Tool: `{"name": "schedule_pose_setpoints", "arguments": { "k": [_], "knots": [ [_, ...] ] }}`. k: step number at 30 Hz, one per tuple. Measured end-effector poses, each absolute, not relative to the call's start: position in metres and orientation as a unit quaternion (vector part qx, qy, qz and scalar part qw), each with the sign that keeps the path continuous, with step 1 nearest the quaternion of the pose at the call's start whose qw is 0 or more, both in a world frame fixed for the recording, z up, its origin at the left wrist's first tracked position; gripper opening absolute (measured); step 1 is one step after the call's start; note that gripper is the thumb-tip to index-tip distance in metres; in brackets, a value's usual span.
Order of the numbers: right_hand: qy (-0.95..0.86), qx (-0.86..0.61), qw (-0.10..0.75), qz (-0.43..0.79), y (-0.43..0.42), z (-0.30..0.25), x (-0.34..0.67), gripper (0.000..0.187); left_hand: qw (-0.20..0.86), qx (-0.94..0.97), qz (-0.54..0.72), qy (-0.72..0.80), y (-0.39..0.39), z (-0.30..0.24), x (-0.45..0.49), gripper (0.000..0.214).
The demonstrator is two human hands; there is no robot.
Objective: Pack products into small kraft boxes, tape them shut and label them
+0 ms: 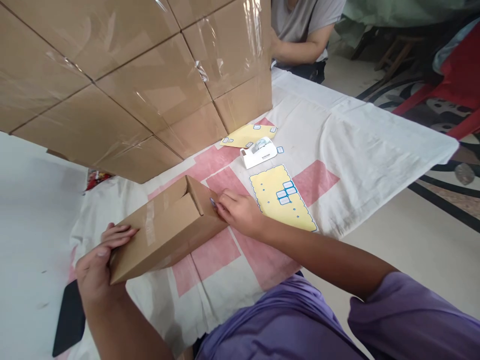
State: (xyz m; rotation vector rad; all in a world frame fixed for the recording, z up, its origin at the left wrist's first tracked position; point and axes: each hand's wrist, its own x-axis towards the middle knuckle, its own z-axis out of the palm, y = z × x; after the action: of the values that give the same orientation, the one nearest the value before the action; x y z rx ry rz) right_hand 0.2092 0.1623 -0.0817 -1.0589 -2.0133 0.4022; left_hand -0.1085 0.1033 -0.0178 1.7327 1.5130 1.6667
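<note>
A closed cardboard box point(168, 220) with a strip of clear tape across its top lies on the cloth in front of me. My left hand point(99, 262) grips its left end, fingers over the top edge. At the box's right end, the fingers of my right hand point(238, 210) are bunched together against a small blue-edged sticker point(213, 202). The fingertips partly hide that sticker. Right of this hand lies a yellow sheet point(270, 195) with a few white blue-edged stickers on it. Behind the sheet stands a white tape dispenser point(258, 154).
A tall stack of taped cardboard boxes point(157, 90) rises at the table's back left. Another yellow sheet point(240, 135) lies behind the dispenser, a loose sticker point(280, 149) beside it. Across the cloth-covered table point(337, 130) is another person point(300, 40). A red chair point(446, 90) stands right.
</note>
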Motion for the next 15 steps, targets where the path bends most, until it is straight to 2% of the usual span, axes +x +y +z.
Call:
{"name": "schedule_pose_setpoints", "arguments": {
  "k": [11,15],
  "knots": [
    [-0.806,-0.414,0.4,0.139,0.1627,-0.0801,0.2094,0.031,0.162,0.616,0.581,0.507,0.1032,-0.0196,-0.1112,0.02],
    [-0.809,-0.397,0.4,0.166,0.1628,-0.0799,0.2104,0.029,0.168,0.616,0.575,0.511,0.1019,-0.018,-0.111,0.02]
  ]
}}
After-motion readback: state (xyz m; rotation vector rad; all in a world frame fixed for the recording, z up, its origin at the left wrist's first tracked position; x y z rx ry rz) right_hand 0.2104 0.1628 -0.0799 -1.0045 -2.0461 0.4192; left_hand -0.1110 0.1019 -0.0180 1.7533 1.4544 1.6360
